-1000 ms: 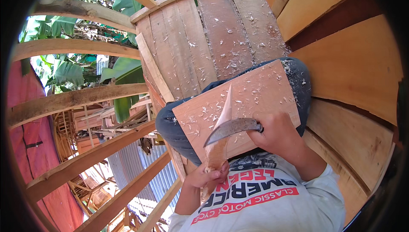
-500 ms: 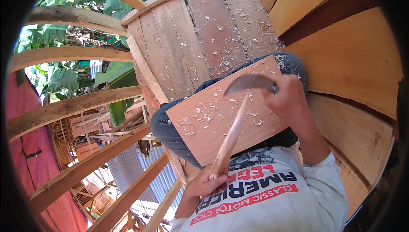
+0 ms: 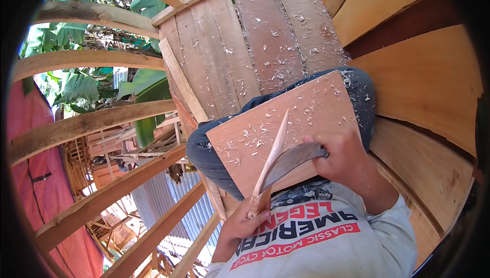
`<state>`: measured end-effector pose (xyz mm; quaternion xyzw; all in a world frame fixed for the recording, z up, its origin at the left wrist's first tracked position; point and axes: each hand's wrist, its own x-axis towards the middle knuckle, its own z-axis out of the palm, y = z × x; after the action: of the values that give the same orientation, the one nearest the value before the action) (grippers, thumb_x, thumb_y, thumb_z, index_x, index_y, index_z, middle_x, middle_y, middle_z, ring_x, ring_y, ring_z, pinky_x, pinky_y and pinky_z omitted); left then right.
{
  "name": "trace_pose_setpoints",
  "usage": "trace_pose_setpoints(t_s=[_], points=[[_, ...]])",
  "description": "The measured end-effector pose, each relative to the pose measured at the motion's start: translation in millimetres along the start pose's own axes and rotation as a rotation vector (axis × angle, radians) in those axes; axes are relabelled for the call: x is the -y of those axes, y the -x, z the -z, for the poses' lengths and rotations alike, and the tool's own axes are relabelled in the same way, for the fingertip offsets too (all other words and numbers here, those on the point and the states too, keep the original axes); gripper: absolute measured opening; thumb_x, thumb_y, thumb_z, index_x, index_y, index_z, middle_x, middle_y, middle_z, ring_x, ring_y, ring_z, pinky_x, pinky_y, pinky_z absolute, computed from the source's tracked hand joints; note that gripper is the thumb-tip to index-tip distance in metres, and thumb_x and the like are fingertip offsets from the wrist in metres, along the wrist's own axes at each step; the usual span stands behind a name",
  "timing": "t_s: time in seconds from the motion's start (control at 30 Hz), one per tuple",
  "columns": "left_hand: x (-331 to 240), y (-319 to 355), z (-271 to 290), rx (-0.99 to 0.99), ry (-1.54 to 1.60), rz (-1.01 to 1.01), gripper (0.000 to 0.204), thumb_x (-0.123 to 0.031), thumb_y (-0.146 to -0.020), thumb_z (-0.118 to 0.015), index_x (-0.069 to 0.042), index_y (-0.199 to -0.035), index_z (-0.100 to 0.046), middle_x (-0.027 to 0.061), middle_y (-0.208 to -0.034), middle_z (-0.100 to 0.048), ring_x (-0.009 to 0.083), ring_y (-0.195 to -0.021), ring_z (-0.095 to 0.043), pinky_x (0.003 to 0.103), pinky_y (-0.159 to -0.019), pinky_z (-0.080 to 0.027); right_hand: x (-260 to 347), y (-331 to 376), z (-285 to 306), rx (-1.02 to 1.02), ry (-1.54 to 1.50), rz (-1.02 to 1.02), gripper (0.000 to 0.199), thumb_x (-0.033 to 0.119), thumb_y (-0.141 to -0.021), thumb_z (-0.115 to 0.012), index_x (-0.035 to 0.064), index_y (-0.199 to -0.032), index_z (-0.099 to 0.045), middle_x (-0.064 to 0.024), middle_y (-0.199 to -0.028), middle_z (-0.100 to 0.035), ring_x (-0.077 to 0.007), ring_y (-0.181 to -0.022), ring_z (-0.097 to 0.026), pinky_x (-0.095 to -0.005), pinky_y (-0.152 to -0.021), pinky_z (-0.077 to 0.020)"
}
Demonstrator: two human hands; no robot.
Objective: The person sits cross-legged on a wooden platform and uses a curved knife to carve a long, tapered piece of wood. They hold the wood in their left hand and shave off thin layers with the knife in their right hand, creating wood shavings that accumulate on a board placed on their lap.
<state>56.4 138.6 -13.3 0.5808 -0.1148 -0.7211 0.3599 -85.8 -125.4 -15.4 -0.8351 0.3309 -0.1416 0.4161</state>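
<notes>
My left hand [image 3: 249, 220] is wrapped round the thick lower end of a pale, whittled wooden stick [image 3: 274, 151], which tapers to a point away from me. In my right hand [image 3: 339, 156] is the handle of a sickle-like knife with a curved dark blade [image 3: 296, 160]; the fist hides most of that handle. The blade's far end touches or overlaps the stick just above my left hand. Under both lies a flat wooden board [image 3: 240, 145] across my lap, scattered with curled wood shavings [image 3: 263, 136].
Past my crossed legs [image 3: 209, 158] spreads a plank floor [image 3: 224, 58] strewn with shavings. A slatted wooden railing [image 3: 97, 119] runs along the left, with banana leaves and corrugated sheets beyond it. Wide wooden boards [image 3: 423, 74] form a wall close on my right.
The knife has come down and toward me, from above the stick's pointed tip to its lower part near my left hand. My left hand still grips the stick.
</notes>
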Motion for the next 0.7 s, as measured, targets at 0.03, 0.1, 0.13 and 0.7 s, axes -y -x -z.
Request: trace_pose_setpoints(t_s=[0.03, 0.1, 0.13, 0.7], points=[[-6, 3, -2, -0.009, -0.006, 0.122, 0.019, -0.014, -0.089, -0.058, -0.001, -0.1, -0.05, 0.0028, -0.079, -0.055, 0.0128, -0.069, -0.055, 0.028, -0.061, -0.043, 6, 0, -4, 0.063, 0.064, 0.012, 0.018, 0.015, -0.074, -0.064, -0.0023, -0.074, -0.066, -0.0231, -0.063, -0.058, -0.0394, -0.06, -0.061, -0.0427, -0.053, -0.0481], [-9, 2, -6, -0.052, -0.114, 0.026, 0.02, -0.013, -0.088, -0.058, -0.001, -0.101, -0.05, 0.0038, -0.077, -0.055, 0.0141, -0.07, -0.056, 0.029, -0.062, -0.044, -1, -3, -4, 0.044, 0.144, -0.047, 0.016, 0.016, -0.074, -0.064, -0.0008, -0.073, -0.066, -0.0223, -0.062, -0.058, -0.0389, -0.059, -0.061, -0.043, -0.053, -0.0478], [-11, 3, -8, -0.08, -0.167, -0.028, 0.02, -0.013, -0.088, -0.058, -0.001, -0.102, -0.049, 0.0043, -0.076, -0.055, 0.0148, -0.07, -0.057, 0.03, -0.063, -0.044, -16, -15, 0, -0.039, 0.16, -0.109, 0.015, 0.016, -0.074, -0.064, 0.0008, -0.073, -0.067, -0.0215, -0.061, -0.058, -0.0385, -0.058, -0.061, -0.0432, -0.052, -0.0478], [-15, 5, -14, -0.122, -0.364, -0.122, 0.021, -0.01, -0.086, -0.059, -0.001, -0.1, -0.045, 0.0138, -0.077, -0.055, 0.0239, -0.069, -0.056, 0.033, -0.066, -0.044, -21, -10, 6, -0.08, 0.28, -0.196, 0.017, 0.018, -0.074, -0.064, 0.0014, -0.072, -0.067, -0.0234, -0.062, -0.058, -0.041, -0.063, -0.062, -0.0452, -0.059, -0.0502]])
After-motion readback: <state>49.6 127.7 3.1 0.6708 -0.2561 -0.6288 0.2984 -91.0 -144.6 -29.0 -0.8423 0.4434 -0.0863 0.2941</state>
